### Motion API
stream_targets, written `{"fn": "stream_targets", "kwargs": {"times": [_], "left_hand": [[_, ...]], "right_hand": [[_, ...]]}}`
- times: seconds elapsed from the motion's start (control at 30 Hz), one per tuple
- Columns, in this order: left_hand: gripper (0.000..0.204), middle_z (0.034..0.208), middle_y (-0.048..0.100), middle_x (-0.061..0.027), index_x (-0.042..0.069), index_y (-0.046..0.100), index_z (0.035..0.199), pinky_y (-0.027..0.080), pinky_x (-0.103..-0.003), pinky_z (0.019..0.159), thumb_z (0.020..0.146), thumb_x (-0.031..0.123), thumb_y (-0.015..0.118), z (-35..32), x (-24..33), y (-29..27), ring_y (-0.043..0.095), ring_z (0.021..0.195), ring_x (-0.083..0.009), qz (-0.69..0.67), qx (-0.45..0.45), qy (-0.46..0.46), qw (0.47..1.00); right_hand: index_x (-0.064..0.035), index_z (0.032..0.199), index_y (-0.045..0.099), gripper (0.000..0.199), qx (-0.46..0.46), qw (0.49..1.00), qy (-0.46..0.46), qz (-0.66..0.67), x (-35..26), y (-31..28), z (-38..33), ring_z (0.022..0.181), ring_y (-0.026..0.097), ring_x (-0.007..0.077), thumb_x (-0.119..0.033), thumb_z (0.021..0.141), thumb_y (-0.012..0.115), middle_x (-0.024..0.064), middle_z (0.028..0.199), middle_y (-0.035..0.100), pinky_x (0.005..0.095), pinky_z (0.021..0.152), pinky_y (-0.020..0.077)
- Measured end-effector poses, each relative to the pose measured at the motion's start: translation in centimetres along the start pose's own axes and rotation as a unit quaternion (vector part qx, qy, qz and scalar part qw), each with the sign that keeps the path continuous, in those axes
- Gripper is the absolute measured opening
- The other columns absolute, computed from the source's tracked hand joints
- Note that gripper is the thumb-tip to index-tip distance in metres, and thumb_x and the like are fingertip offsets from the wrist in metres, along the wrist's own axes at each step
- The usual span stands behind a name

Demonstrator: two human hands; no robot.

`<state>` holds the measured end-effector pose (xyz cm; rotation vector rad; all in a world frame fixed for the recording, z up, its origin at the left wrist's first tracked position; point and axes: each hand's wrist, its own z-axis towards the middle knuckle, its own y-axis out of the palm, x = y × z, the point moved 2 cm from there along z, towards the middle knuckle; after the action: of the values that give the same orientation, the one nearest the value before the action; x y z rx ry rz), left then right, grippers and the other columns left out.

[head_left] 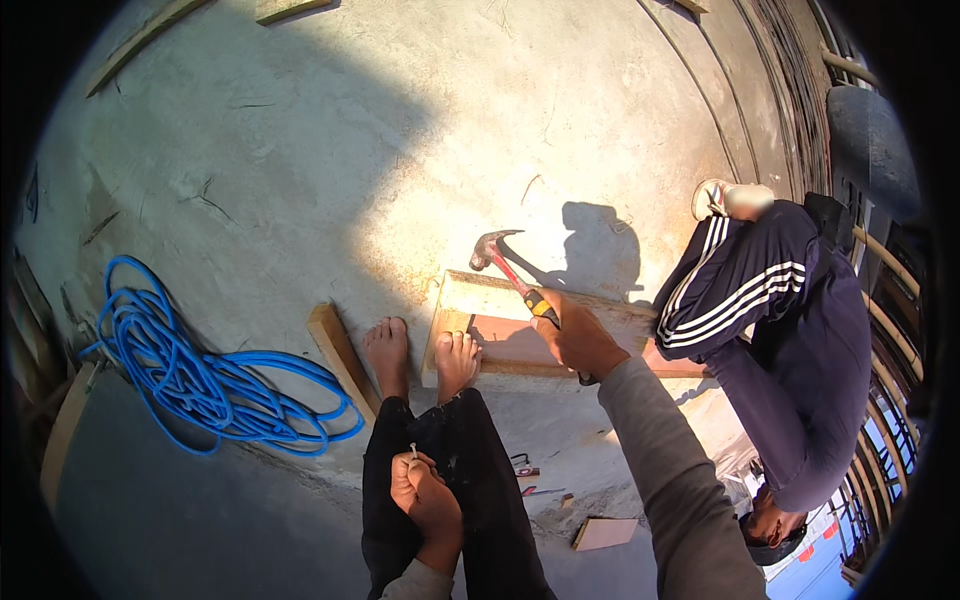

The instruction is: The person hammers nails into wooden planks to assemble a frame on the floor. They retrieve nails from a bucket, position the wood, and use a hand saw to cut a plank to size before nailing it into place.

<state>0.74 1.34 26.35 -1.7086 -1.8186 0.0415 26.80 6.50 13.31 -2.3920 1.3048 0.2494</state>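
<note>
A claw hammer (507,265) with a red and black-yellow handle is in my right hand (585,338), its fingers wrapped round the grip. The hammer's rusty head is held over the far edge of a wooden piece (620,318), which has a reddish flat part (497,333) in it. My left hand (428,500) is closed in front of my dark trousers, and a small nail (414,450) sticks up from its fingers. One bare foot (457,362) rests on the wood's left end; the other foot (387,350) stands beside it.
Another person (800,330) in dark striped trousers sits at the wood's right end. A coiled blue hose (190,360) and a short timber (343,360) lie to the left. Near me are a small board (604,533) and small tools (527,472). Long rods (790,90) line the far right.
</note>
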Motion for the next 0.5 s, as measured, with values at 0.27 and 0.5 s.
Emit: {"fn": "stream_targets", "kwargs": {"times": [0.27, 0.5], "left_hand": [[0.021, 0.065, 0.041, 0.0034, 0.008, 0.051, 0.077, 0.03, -0.02, 0.049, 0.095, 0.008, 0.04, -0.1, -0.3, -0.4, 0.035, 0.053, -0.0029, -0.023, -0.016, -0.01, 1.0], [0.021, 0.061, 0.038, 0.003, 0.009, 0.051, 0.077, 0.027, -0.022, 0.045, 0.096, 0.011, 0.041, -0.3, 1.3, -2.5, 0.031, 0.05, -0.0035, -0.051, 0.04, 0.014, 0.998]], "right_hand": [[-0.0021, 0.145, 0.033, 0.052, 0.17, 0.978, -0.093, 0.07, -0.6, 1.3, -0.7, 0.076, 0.069, 0.037, -0.017, 0.1, 0.056, 0.0245, 0.091, 0.067, 0.0436, 0.066, 0.0533], [-0.0038, 0.145, 0.033, 0.053, 0.153, 0.97, -0.032, 0.186, 2.5, 2.6, -1.1, 0.088, 0.069, 0.0431, -0.019, 0.1, 0.057, 0.0286, 0.096, 0.068, 0.0467, 0.076, 0.0517]]}}
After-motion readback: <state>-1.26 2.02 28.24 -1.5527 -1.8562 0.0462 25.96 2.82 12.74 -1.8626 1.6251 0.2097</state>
